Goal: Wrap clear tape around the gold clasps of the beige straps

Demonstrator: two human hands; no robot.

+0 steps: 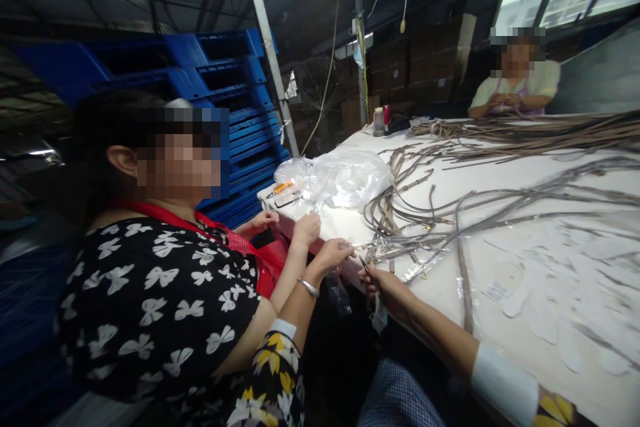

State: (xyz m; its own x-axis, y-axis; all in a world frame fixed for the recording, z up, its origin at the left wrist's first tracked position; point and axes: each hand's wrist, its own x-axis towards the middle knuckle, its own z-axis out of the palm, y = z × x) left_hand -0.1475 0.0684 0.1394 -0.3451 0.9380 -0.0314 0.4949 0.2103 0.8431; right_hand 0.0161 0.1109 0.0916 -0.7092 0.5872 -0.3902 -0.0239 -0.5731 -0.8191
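My left hand [336,254] is at the near-left edge of the white table [500,173], thumb and fingers pinched together. Whatever sits between those fingertips is too small to make out. Just to the right, my right hand [387,288] is closed around a small dark pointed tool [365,264], its tip near my left fingertips. Close by lie grey-brown straps [390,250] with small metal fittings, some in clear plastic. Something pale and blurred [379,317] hangs below my right hand.
A co-worker [170,293] sits close on my left, both hands at the table edge. Clear plastic bags [345,177] lie ahead, beside an orange cutter [280,189]. Long straps [540,130] cover the far side, where another person [517,83] sits. Blue pallets [240,127] stand behind.
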